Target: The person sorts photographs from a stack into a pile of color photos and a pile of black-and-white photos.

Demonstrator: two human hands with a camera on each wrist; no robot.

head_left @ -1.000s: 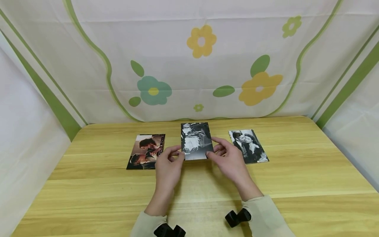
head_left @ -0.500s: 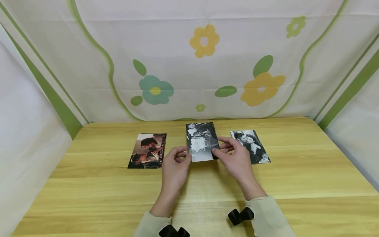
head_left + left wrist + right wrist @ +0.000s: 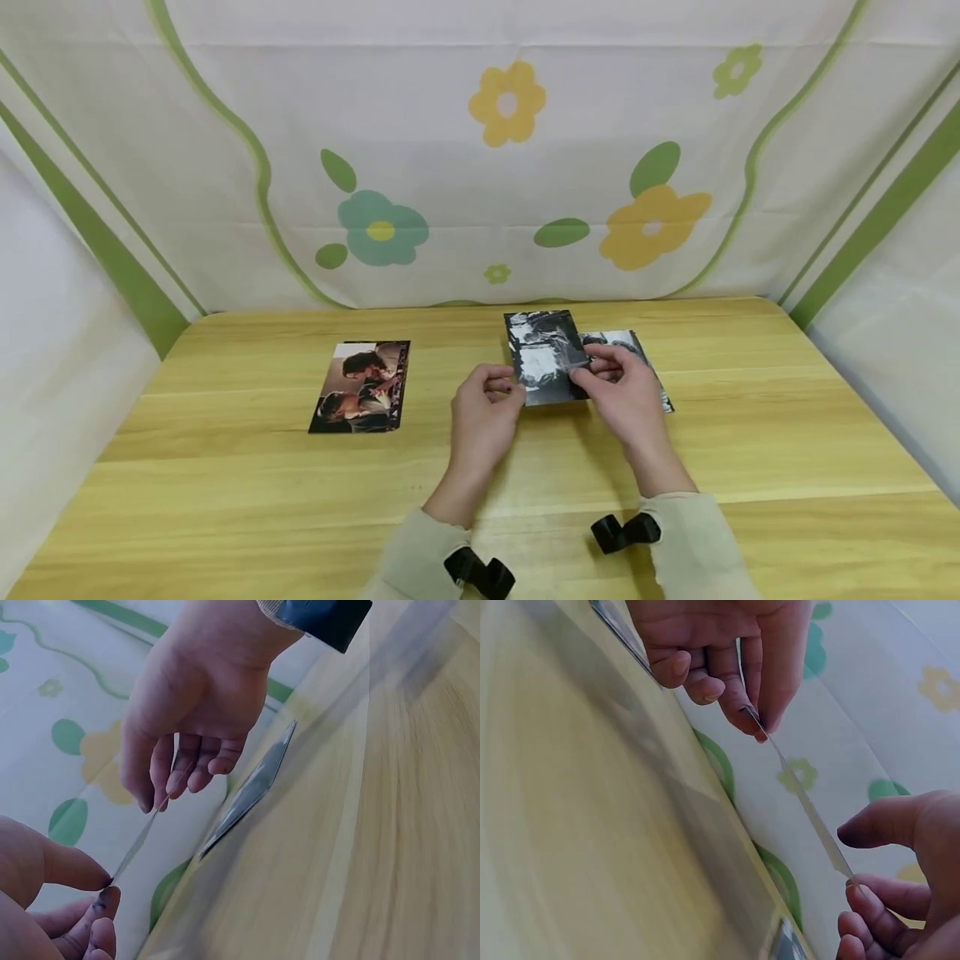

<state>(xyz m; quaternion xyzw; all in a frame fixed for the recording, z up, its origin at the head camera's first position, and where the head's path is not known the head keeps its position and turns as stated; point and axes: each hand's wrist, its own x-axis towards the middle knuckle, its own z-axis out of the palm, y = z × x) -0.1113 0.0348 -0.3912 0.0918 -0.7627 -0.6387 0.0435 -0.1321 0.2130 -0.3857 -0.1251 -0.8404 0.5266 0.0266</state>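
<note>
A black-and-white photo card is held up over the table between both hands, its picture lying sideways. My left hand pinches its lower left corner between thumb and fingers. My right hand has its right edge, with the thumb over the front and curled fingers behind. In the right wrist view, the right thumb stands slightly off the card while a fingertip meets its end. Behind the right hand lies another black-and-white photo, partly covered. A colour photo of two people lies at the left.
The wooden table reaches back to a white cloth printed with flowers and green lines. Cloth walls also stand at both sides. Each sleeve carries a black wrist device.
Both hands have carried the card rightward from between the two lying photos, so it now overlaps the right one in the head view. The lying photos stay on the table.
</note>
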